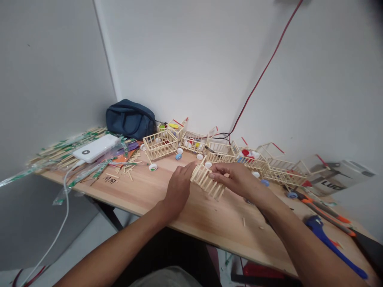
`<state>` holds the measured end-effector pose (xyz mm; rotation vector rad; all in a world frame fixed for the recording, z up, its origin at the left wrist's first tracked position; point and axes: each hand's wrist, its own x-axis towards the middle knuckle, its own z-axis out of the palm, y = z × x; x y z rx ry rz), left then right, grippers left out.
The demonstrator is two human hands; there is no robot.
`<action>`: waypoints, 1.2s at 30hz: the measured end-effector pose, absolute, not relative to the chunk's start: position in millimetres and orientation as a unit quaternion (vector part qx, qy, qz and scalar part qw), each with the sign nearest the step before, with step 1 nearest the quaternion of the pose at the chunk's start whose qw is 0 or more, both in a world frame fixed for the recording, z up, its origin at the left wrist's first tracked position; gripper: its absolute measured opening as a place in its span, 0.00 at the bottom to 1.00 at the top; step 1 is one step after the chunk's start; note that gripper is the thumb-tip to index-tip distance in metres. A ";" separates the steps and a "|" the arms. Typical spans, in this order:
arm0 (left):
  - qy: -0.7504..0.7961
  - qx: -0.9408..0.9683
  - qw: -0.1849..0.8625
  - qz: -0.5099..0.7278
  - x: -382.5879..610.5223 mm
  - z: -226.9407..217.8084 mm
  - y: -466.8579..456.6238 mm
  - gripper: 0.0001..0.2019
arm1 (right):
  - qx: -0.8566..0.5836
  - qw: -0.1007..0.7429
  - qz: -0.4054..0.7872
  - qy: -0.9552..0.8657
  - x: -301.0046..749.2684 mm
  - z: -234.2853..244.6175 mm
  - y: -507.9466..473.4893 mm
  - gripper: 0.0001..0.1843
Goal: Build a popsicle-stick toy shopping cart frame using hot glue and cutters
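Wooden-stick lattice (208, 184): mid-frame, over the surface (146, 187) | right grip (236, 176) pinched on its upper-right edge; left grip (178, 190) against its left side, closure hidden from me | probably light, stiff, fragile at joints; best held by outer sticks

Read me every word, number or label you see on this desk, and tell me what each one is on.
"LUC", perhaps followed by another letter: on the package at the right.
Dark marks, handwritten-looking, unclear: on the tabletop, left side.
Print on the green-and-clear wrappers and white bottle cap: too small to read.
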<state>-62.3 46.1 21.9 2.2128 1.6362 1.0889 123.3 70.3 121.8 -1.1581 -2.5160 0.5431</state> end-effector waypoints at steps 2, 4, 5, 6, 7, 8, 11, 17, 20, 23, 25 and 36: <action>0.551 0.745 0.092 0.366 -62.4 21.7 45.7 0.27 | -0.407 0.155 0.182 -0.881 123.7 120.9 71.0 0.14; 0.551 0.744 0.094 0.366 -62.2 21.5 45.4 0.27 | -0.410 0.152 0.175 -0.882 124.3 120.0 71.7 0.14; 0.553 0.743 0.093 0.366 -62.0 21.4 45.3 0.27 | -0.410 0.152 0.171 -0.883 124.4 119.7 71.9 0.15; 0.554 0.742 0.092 0.366 -61.8 21.3 45.3 0.27 | -0.409 0.152 0.170 -0.884 124.3 119.6 71.9 0.15; 0.556 0.741 0.091 0.367 -61.6 21.3 45.4 0.27 | -0.408 0.153 0.170 -0.884 124.0 119.7 71.8 0.15; 0.556 0.741 0.090 0.366 -61.5 21.2 45.4 0.28 | -0.406 0.154 0.171 -0.884 123.5 120.0 71.5 0.14; 0.555 0.742 0.088 0.366 -61.3 21.1 45.4 0.27 | -0.407 0.157 0.170 -0.884 121.5 121.1 70.1 0.14; 0.557 0.741 0.086 0.366 -61.4 20.7 45.1 0.26 | -0.405 0.156 0.173 -0.884 119.1 123.9 66.9 0.14; 0.552 0.744 0.088 0.366 -61.5 21.3 44.5 0.26 | -0.401 0.155 0.174 -0.886 118.8 125.9 66.1 0.15; 0.554 0.742 0.092 0.367 -61.8 21.6 43.7 0.25 | -0.400 0.155 0.175 -0.886 118.8 126.5 66.1 0.15; 0.555 0.741 0.093 0.366 -62.2 21.3 43.3 0.25 | -0.399 0.155 0.174 -0.887 119.0 125.9 66.3 0.15; 0.511 0.755 0.107 0.397 -65.0 14.7 54.2 0.26 | -0.404 0.148 0.184 -0.883 121.8 130.5 73.1 0.14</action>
